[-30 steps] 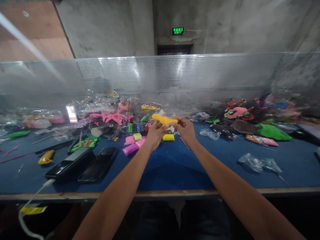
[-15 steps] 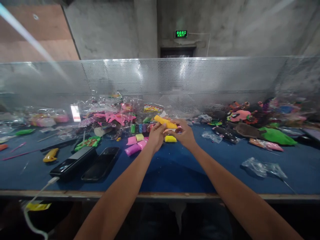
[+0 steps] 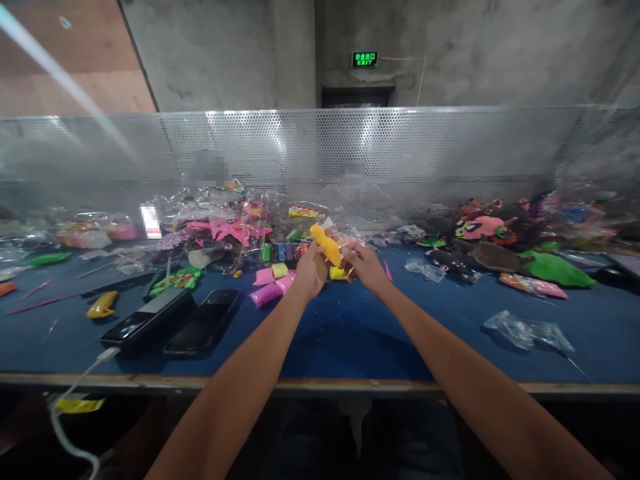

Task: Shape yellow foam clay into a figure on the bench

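A soft yellow lump of modelling clay (image 3: 327,247), longish with a rounded upper end, is held up over the middle of the table. My left hand (image 3: 311,272) is closed round its left side. From the right, my right hand (image 3: 366,265) has bent fingers pressed at its lower end; the fingertips are partly hidden. Below the hands lies a yellow clay packet (image 3: 340,273). Left of my left hand sit pink (image 3: 264,275), pale yellow (image 3: 280,269) and purple clay packets (image 3: 266,295), with a row of small coloured clay packets (image 3: 283,253) behind.
A phone (image 3: 203,323) and a black device (image 3: 145,320) with a white cable lie front left. Pink toys in clear plastic (image 3: 235,230) are heaped behind. Rightward are plush-like toys (image 3: 485,230), a green piece (image 3: 557,269) and crumpled plastic (image 3: 525,331). A perforated metal screen (image 3: 280,147) closes the back.
The yellow clay has turned from nearly level to a steeper slant and looks narrower in its middle. My right fingers have shifted to its lower end.
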A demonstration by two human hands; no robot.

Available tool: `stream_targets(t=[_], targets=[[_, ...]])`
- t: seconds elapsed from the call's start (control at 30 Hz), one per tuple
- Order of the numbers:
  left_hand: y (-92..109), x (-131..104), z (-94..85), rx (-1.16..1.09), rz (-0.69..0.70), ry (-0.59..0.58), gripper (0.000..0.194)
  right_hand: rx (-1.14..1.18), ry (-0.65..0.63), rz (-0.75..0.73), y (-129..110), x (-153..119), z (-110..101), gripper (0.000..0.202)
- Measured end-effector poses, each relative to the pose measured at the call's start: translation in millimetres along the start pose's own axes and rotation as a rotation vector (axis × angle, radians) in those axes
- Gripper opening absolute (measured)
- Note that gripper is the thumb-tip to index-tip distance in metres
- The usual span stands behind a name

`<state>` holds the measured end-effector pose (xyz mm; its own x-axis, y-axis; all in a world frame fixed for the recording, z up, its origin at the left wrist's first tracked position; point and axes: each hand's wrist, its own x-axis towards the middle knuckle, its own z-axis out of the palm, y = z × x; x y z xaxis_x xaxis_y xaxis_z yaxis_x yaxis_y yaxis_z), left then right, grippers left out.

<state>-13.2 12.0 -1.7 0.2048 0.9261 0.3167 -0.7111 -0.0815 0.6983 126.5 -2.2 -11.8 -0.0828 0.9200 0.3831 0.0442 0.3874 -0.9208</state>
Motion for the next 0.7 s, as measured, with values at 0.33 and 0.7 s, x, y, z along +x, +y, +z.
stream_targets(t=[0.33, 0.7], targets=[[2, 3, -2.5, 0.074, 0.085, 0.071, 0.036, 0.023, -0.092, 0.205, -5, -2, 1, 0.034], [2, 4, -4.0, 0.278, 0.121, 0.163, 0.033, -0.457, 0.211, -0.287, -1, 1, -13, 0.022]])
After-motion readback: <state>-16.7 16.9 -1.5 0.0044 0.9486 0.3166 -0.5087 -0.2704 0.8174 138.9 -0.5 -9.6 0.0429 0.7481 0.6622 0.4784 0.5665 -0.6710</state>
